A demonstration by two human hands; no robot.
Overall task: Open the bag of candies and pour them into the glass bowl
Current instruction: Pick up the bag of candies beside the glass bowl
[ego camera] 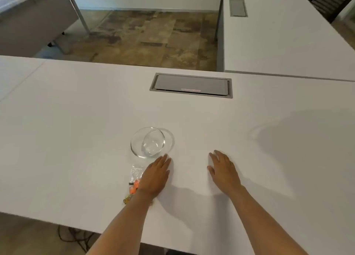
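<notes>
An empty glass bowl (pixel 148 142) stands on the white table (pixel 76 139), just beyond my left hand. A clear plastic bag of candies (pixel 134 179) lies flat near the bowl's front side, with orange and yellow candies showing at its near end. My left hand (pixel 155 176) lies palm down on the table, its wrist covering the bag's right side, fingertips close to the bowl. My right hand (pixel 223 170) rests flat on the table to the right, fingers spread, holding nothing.
A grey cable hatch (pixel 191 85) is set into the table beyond the bowl. Another white table (pixel 278 43) joins at the right, with a second hatch (pixel 238 7). A tiled floor gap and a grey desk (pixel 34 24) lie behind.
</notes>
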